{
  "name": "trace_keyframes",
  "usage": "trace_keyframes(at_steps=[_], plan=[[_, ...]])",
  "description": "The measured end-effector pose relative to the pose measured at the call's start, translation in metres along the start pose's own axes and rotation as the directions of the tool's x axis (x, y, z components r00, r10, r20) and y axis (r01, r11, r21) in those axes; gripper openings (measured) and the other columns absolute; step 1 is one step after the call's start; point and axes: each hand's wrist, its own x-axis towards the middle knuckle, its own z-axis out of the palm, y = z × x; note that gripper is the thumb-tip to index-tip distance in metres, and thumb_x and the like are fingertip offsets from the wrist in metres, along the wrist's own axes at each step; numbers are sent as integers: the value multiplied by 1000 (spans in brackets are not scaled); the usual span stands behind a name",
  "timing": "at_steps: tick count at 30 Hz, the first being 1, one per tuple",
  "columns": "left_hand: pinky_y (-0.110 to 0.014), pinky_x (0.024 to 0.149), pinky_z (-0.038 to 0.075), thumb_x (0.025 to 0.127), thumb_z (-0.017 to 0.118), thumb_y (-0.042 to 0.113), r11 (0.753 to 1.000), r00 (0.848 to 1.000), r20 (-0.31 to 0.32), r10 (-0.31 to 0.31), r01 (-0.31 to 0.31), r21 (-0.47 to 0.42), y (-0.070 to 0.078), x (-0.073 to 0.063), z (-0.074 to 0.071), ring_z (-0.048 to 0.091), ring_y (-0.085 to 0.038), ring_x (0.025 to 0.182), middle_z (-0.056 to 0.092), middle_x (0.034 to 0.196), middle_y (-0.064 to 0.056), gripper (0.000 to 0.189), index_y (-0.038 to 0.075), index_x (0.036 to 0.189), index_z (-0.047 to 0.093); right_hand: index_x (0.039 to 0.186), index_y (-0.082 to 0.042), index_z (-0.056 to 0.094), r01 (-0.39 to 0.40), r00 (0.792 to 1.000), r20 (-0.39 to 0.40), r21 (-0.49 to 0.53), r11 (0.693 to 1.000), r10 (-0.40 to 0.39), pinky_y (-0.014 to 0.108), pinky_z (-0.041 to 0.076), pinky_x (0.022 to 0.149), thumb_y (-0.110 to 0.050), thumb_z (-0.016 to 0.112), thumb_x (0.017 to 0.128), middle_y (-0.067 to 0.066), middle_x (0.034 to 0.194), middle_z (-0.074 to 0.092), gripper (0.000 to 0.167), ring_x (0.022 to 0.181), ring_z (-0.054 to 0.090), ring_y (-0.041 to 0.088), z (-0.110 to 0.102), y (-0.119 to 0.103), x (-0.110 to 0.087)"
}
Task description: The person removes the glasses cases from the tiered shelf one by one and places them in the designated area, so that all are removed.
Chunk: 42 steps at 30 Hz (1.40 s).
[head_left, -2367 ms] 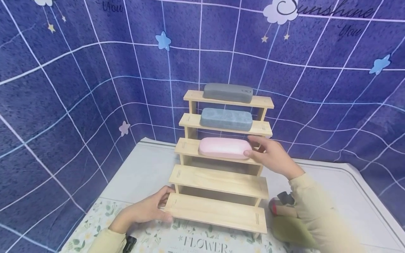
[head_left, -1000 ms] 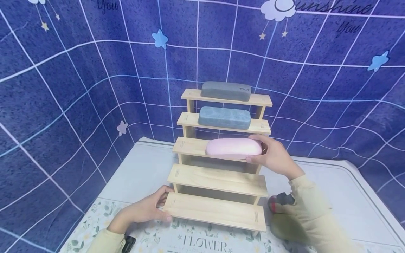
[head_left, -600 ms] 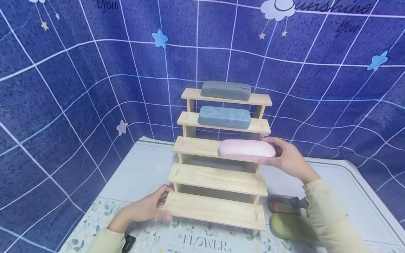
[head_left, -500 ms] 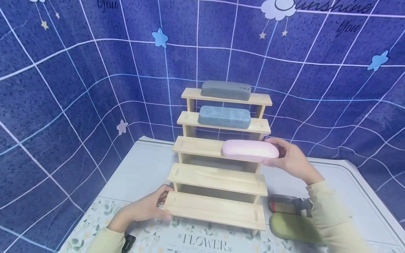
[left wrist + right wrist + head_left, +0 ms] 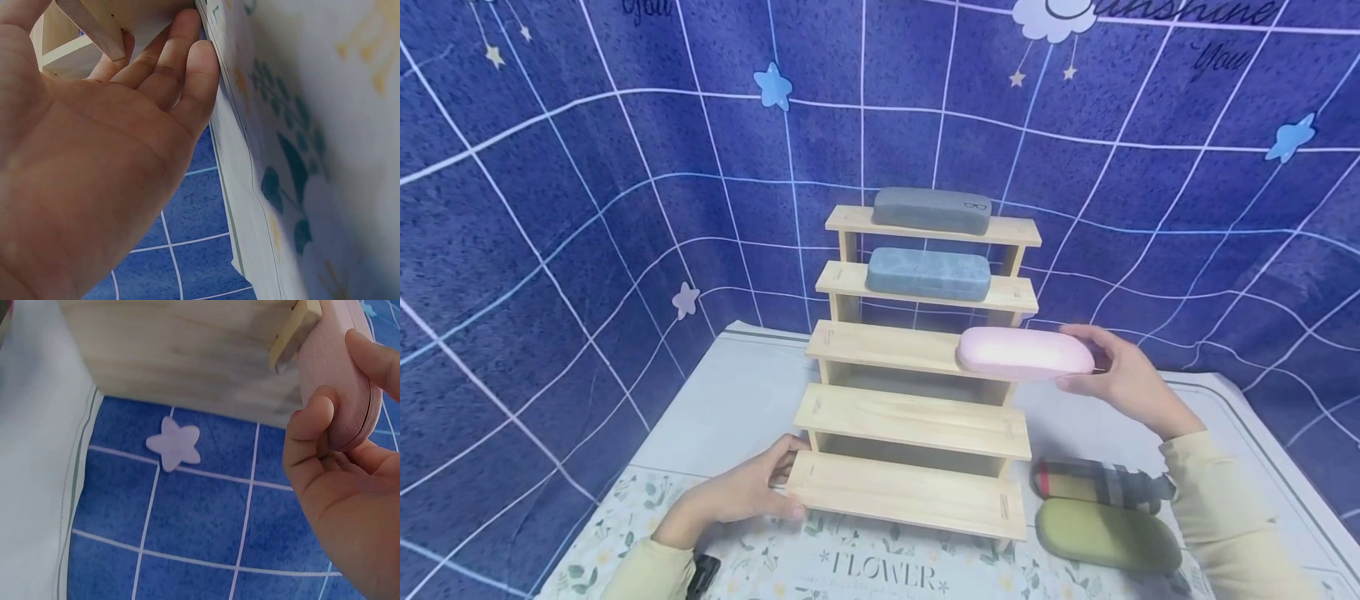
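A stepped wooden rack (image 5: 910, 414) stands on the table in the head view. My right hand (image 5: 1123, 379) pinches the right end of a pink glasses case (image 5: 1026, 352) at the third step. The case overhangs that step's right end, its left part still over the board. In the right wrist view the thumb and fingers close round the tip of the pink case (image 5: 334, 381), beside the rack's side panel. My left hand (image 5: 745, 487) grips the left end of the lowest step, thumb at the front; in the left wrist view its fingers (image 5: 169, 69) reach beneath the board.
A grey glasses case (image 5: 931, 210) lies on the top step, a blue one (image 5: 928, 273) on the step below. Right of the rack lie a green case (image 5: 1105, 533) and a dark case with a red stripe (image 5: 1075, 482). A blue curtain (image 5: 700, 208) hangs behind.
My right hand has taken the pink glasses case rightward along the third step, from near its middle to past its right end. My left hand keeps its grip on the rack.
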Motion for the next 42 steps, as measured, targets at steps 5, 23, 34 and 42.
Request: trace_keyframes(at_steps=[5, 23, 34, 42], plan=[[-36, 106, 45, 85, 82, 16, 1000, 1000, 4, 6, -6, -6, 1, 1, 1, 54, -33, 129, 54, 142, -18, 74, 3, 141, 35, 148, -3, 47, 5, 1000, -2, -16, 1000, -5, 26, 57, 73, -18, 85, 83, 25, 127, 62, 77, 98, 65, 13, -10, 4, -4], [-42, 107, 43, 86, 82, 18, 1000, 1000, 0, -2, 2, 20, 1, 1, 1, 55, -31, 128, 56, 140, -13, 74, 5, 141, 35, 139, -1, 51, -14, 1000, -28, 21, 1000, 15, 26, 56, 68, -11, 84, 82, 10, 109, 67, 67, 87, 66, 9, -35, 28, -28], [-45, 107, 44, 86, 81, 16, 1000, 1000, 1, -4, 4, 18, 1, 1, 1, 56, -31, 127, 56, 140, -14, 73, 4, 141, 35, 138, -5, 51, -36, 998, -45, 64, 997, 39, 26, 58, 70, -10, 83, 84, -16, 109, 65, 63, 93, 68, 4, -46, 51, -40], [-60, 108, 38, 85, 82, 18, 1000, 1000, -4, -19, 19, 22, 2, 2, 1, 55, -32, 127, 56, 140, -13, 74, 5, 141, 36, 140, 5, 47, -3, 998, -61, 72, 997, 8, 21, 57, 69, -3, 81, 83, -22, 108, 64, 66, 93, 66, 0, -45, 73, -46]])
